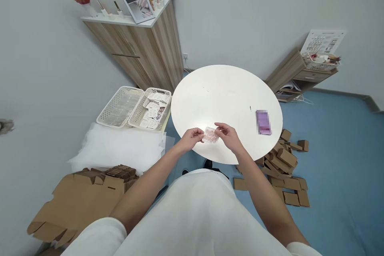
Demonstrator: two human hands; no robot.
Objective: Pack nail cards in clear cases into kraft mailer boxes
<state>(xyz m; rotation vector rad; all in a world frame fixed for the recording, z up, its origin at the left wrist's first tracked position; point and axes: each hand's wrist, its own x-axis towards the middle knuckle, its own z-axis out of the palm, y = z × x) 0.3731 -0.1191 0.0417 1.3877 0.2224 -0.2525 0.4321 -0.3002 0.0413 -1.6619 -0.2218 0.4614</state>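
Observation:
Between my two hands, over the near edge of the round white table [222, 88], is a small clear case [210, 135] with pinkish pieces inside. My left hand [192, 139] pinches its left side between thumb and fingers. On its right side, my right hand [228, 135] grips the edge with thumb and fingertips. What exactly the pinkish pieces are is too small to make out. A purple, blurred-out flat object [263, 122] lies at the right of the tabletop, with a tiny dark item [250, 108] beside it.
Left of the table stand a basket of clear plastic cases [113, 123] and a basket of white cards [134, 123]. White foam sheets [120, 146] and flat cardboard [87, 196] lie nearer. Small brown boxes [286, 158] are heaped on the floor at right. A wooden cabinet [144, 48] stands behind.

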